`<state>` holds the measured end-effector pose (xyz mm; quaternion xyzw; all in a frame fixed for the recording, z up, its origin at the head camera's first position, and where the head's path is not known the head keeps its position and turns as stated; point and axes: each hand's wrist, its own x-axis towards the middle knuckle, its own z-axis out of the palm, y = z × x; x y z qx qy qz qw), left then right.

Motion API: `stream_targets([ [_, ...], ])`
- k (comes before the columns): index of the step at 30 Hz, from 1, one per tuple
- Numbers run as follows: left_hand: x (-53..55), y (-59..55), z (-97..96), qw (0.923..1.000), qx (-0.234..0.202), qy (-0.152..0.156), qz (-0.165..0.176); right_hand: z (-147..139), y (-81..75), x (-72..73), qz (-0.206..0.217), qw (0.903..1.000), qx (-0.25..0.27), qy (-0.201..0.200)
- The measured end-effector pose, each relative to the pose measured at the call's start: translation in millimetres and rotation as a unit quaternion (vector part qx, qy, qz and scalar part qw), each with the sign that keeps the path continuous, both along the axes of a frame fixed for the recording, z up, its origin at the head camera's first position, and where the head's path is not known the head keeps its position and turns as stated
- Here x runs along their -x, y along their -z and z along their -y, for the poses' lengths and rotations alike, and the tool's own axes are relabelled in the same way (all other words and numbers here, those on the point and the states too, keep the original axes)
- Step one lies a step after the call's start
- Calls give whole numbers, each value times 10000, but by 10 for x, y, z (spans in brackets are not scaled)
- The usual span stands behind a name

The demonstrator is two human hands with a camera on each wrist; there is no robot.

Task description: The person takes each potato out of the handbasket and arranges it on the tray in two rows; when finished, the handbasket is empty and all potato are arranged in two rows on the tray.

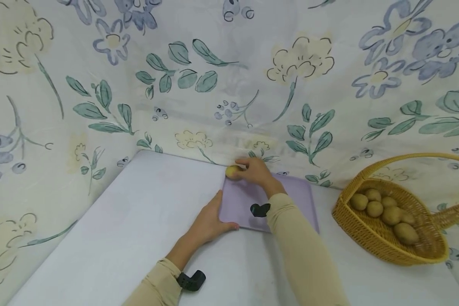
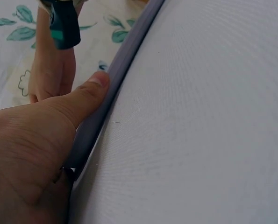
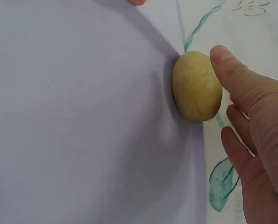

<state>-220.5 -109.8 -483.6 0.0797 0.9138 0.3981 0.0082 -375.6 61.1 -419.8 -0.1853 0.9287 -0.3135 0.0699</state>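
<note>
A lavender tray [image 1: 240, 208] lies against the floral backdrop, and a single yellow potato [image 3: 197, 86] sits at its far left corner. My right hand [image 1: 255, 172] is beside this potato, the thumb at its edge. In the right wrist view the fingers [image 3: 236, 144] are spread apart on the backdrop side, not wrapped round the potato. My left hand [image 1: 208, 221] rests at the tray's near left corner. Its thumb [image 2: 89, 93] lies straight along the near rim and its fingers extend along the left side; the left wrist view hides those fingers.
To the right stands a wicker basket [image 1: 375, 248] with a tall arched handle, holding several potatoes [image 1: 391, 216]. A white table [image 1: 137, 238] bears everything. Floral cloth [image 1: 252, 80] rises right behind the tray and along the left side. Black wrist cameras [image 1: 191, 280] are strapped on both sleeves.
</note>
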Motion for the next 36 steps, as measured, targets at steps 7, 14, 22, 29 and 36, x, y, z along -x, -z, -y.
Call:
stream_targets([
  [7,-47,15,-42,9998,-118,38,121,-148,-28,-81,19,9999,22,131],
  [14,-45,-27,-38,10000,-13,-5,85,-243,-128,-142,-34,9994,315,171],
  [22,-20,-28,-19,9999,-1,-14,117,-438,-213,-225,-98,9968,788,-44],
  [29,2,-35,-8,10000,44,-55,53,-647,-298,-338,-112,9944,1045,-90],
  [36,10,-38,5,10000,35,-20,60,-897,-319,-442,18,9914,1310,40],
])
